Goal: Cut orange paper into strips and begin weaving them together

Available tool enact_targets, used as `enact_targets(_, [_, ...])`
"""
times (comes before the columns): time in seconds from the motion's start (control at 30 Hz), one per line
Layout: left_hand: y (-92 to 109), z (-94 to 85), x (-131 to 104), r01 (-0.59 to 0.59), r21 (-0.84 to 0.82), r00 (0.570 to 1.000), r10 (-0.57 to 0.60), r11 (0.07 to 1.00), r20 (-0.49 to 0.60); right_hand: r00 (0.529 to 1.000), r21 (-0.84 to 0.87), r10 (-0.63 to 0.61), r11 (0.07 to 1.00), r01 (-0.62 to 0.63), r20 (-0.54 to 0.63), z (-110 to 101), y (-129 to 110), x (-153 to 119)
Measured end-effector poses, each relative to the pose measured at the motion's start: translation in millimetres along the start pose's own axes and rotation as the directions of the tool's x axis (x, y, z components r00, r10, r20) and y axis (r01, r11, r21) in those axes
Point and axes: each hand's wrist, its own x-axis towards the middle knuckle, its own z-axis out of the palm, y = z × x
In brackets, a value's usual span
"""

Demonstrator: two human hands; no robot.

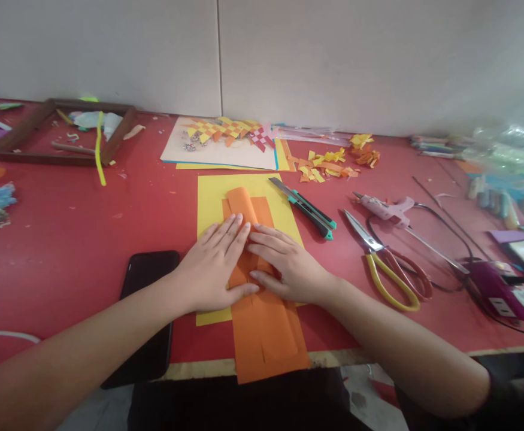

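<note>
Both of my hands lie flat on an orange paper sheet (pixel 266 335) cut into long strips. The orange sheet rests over a yellow sheet (pixel 210 200) on the red table (pixel 77 227). My left hand (pixel 214 266) presses the left side of the orange paper, fingers spread and pointing up-right. My right hand (pixel 288 263) presses the right side, its fingertips meeting those of the left. Beyond the fingers, one orange strip (pixel 242 203) curls upward. The near end of the orange sheet hangs over the table's front edge.
A black phone (pixel 147 311) lies left of my left arm. Two utility knives (pixel 309 208), yellow-handled scissors (pixel 390 269) and a pink glue gun (pixel 385 208) lie to the right. Woven paper work (pixel 226 133), paper scraps (pixel 329 163) and a wooden frame (pixel 59 131) sit farther back.
</note>
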Motion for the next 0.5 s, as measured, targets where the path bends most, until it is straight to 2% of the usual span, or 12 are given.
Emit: enact_targets(0.5, [0.8, 0.1, 0.1, -0.01, 0.053, 1.0, 0.01, 0.999, 0.007, 1.0, 0.017, 0.013, 1.0, -0.013, 0.013, -1.1, -0.2, 0.6])
